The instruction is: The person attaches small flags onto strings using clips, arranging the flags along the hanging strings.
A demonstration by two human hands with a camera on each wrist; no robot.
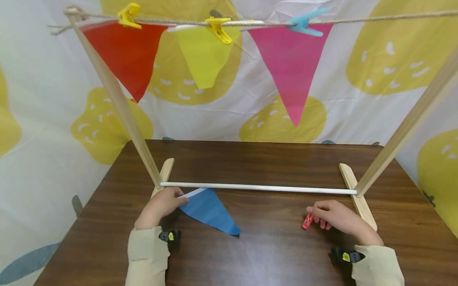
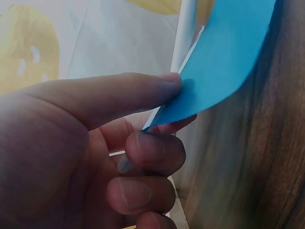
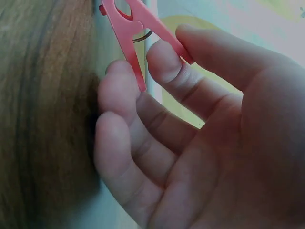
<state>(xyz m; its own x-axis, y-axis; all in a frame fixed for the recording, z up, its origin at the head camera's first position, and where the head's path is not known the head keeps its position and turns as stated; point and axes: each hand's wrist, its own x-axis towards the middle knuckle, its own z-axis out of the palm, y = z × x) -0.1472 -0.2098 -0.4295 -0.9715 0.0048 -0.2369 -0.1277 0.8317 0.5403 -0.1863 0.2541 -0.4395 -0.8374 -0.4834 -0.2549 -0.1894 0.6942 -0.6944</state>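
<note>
My left hand pinches the white-edged corner of a blue triangular pennant. The pennant's tip points right, toward the front of the table. In the left wrist view the thumb lies on the blue cloth, with fingers behind it. Over on the right, my right hand holds a pinkish-red clothespin just above the tabletop. Thumb and index finger pinch one handle of the clothespin in the right wrist view; its other handle touches the other fingers.
A wooden frame with a left post, a right post and a white crossbar stands on the brown table. Along its rope hang a red pennant, a yellow one and a pink one, with yellow and blue clothespins.
</note>
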